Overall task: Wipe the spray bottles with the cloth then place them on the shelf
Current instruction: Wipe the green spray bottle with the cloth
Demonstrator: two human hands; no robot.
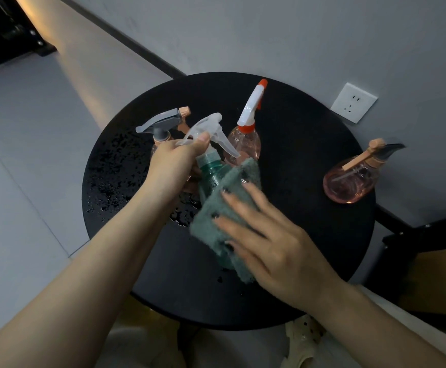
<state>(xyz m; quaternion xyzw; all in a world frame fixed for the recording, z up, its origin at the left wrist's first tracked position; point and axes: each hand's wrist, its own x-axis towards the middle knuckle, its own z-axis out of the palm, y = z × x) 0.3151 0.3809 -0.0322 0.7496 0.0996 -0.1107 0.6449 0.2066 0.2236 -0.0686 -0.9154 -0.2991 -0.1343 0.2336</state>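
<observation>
Four spray bottles in view, one cloth, one round black table.

Green bottle: clear trigger head, held above the table's middle, tilted with its head up and left. Left hand grips it at the neck, fingers curled round below the trigger, thumb tip up against the head.

Cloth: grey-green, draped over the green bottle's body, covering most of its lower part. Right hand lies flat on the cloth, fingers straight and slightly spread, pressing it to the bottle.

Pink bottle, orange-and-white head: standing on the table just behind the green bottle, nozzle pointing up and away.

Pink bottle, grey head: standing on the table at left, body mostly hidden behind the left hand.

Pink bottle, tan head: standing near the table's right edge, well apart from the others.

Table surface: water droplets scattered over the left part and under the held bottle.

Surroundings: wall socket on the grey wall behind the table; black frame and cardboard box to the right; pale shoe on the floor below the table edge.
</observation>
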